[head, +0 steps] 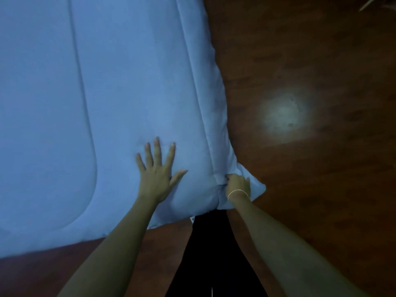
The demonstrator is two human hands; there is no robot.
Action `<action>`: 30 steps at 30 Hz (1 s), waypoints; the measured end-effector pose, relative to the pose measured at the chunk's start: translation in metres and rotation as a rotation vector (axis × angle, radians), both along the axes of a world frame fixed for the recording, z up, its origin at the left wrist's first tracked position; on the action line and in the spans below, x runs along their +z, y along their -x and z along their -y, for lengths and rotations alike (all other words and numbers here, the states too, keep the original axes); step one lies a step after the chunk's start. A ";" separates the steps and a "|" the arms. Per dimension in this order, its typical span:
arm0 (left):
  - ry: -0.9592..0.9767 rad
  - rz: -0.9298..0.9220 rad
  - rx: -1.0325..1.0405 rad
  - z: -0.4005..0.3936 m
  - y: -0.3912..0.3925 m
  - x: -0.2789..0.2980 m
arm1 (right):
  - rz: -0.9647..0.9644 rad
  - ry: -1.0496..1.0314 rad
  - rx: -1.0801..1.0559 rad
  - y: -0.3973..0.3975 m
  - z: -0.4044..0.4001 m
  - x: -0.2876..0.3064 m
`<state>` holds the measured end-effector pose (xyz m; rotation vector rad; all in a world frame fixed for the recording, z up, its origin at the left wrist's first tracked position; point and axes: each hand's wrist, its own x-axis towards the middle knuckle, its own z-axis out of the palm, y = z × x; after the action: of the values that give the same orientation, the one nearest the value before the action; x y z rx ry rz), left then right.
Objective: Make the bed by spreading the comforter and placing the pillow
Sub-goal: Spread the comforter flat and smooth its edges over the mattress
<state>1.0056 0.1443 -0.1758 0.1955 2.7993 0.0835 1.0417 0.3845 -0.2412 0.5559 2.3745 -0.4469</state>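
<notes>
A pale blue quilted comforter (120,86) lies spread over the bed and fills the left and middle of the head view, with stitched seams running away from me. My left hand (157,174) presses flat on it near the close corner, fingers straight and spread. My right hand (236,184) grips the comforter's near right corner, fingers curled into the bunched fabric; a thin band circles that wrist. The corner's tip sticks out past the hand over the floor. No pillow is in view.
Dark reddish wooden floor (321,189) runs along the right side and in front of the bed, with a bright light reflection (281,111) on it. My dark-clothed legs (212,254) stand at the bed's corner.
</notes>
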 end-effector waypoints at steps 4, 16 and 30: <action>-0.022 -0.106 0.109 0.005 -0.008 -0.007 | -0.450 0.182 -0.179 0.026 0.038 0.035; -0.018 -0.111 0.173 0.001 -0.008 -0.003 | -0.283 0.295 0.251 0.063 0.074 0.051; -0.024 0.021 0.443 -0.040 0.077 0.076 | -0.187 0.129 0.522 0.180 -0.062 0.153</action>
<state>0.9289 0.1846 -0.0997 -0.4204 2.7691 0.2209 0.8616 0.4463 -0.0878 -0.1764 2.5213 -0.4204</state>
